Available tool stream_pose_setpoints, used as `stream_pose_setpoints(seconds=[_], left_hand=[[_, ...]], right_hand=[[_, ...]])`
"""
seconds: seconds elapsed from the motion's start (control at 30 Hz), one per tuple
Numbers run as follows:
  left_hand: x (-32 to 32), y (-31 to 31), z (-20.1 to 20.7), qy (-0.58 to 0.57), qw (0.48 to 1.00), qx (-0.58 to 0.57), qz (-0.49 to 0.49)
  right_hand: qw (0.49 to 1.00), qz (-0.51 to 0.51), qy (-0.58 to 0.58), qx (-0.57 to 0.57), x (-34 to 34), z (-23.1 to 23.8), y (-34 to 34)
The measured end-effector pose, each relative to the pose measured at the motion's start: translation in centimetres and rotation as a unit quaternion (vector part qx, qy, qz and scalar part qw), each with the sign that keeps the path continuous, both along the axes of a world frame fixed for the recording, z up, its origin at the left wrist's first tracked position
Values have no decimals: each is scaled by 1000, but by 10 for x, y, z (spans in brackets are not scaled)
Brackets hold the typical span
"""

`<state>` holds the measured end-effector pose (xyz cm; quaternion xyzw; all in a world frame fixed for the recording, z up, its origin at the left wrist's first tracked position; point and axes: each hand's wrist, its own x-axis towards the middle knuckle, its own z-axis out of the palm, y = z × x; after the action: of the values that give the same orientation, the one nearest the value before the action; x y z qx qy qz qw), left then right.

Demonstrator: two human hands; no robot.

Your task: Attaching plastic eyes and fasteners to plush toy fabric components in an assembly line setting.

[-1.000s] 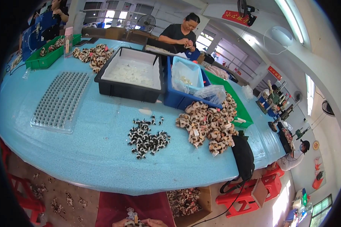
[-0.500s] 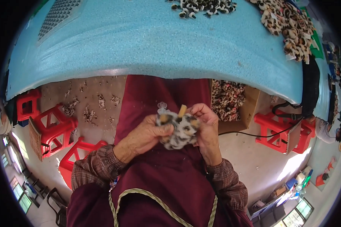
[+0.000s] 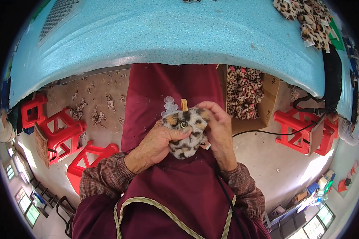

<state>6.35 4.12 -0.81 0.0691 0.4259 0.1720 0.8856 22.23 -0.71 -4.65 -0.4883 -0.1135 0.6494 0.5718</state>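
Observation:
A spotted plush animal piece [image 3: 190, 140], white fur with black and tan patches, lies spread between my hands above my lap. A short tan loop [image 3: 184, 104] sticks up from its top edge. My left hand [image 3: 157, 139] grips its left side, thumb across the front. Beside that thumb tip is a round yellow-rimmed black toy eye [image 3: 183, 124]. My right hand [image 3: 218, 125] holds the upper right edge with bent fingers; some fingertips are hidden behind the fur. Several clear plastic discs [image 3: 170, 105] rest on my dark red apron [image 3: 175, 83], just beyond the plush.
Ahead stands a blue-covered table [image 3: 179, 40] with a pile of spotted plush pieces [image 3: 309, 22] at far right. Under its edge, a cardboard box [image 3: 271, 93] holds similar pieces. Red stools [image 3: 64, 129] stand left and right [image 3: 289, 127]. A black cable [image 3: 263, 132] crosses right; fluffy scraps [image 3: 99, 117] litter the floor.
The plush has been turned and flattened, so its front and the toy eye now show. More of the clear discs are visible. The view has shifted, with the table higher in it.

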Motion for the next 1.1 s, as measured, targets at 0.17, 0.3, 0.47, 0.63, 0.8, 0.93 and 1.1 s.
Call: stream_pose_setpoints(seconds=[0.17, 0.3, 0.47, 0.63, 0.8, 0.93, 1.1], left_hand=[[-3, -6, -2, 3, 1000, 6, 7], [-1, -11, -6, -8, 999, 32, -3], [0, -4, 0, -1, 999, 52, -6], [-2, -8, -8, -33, 999, 26, -5], [-8, -5, -13, -50, 998, 23, 9], [-13, 2, -4, -44, 998, 42, 26], [-13, 7, -10, -20, 999, 36, 33]], right_hand=[[986, 50, -154, 36, 11, 17, -9], [970, 71, -228, 54, 7, 5, -14], [977, 67, -199, 31, 7, 14, -7], [977, 57, -204, 36, 5, 38, -2], [887, 144, -419, 132, 27, 38, 3], [869, 120, -463, 125, 70, 91, 31], [841, 14, -511, 178, 112, 97, 124]])
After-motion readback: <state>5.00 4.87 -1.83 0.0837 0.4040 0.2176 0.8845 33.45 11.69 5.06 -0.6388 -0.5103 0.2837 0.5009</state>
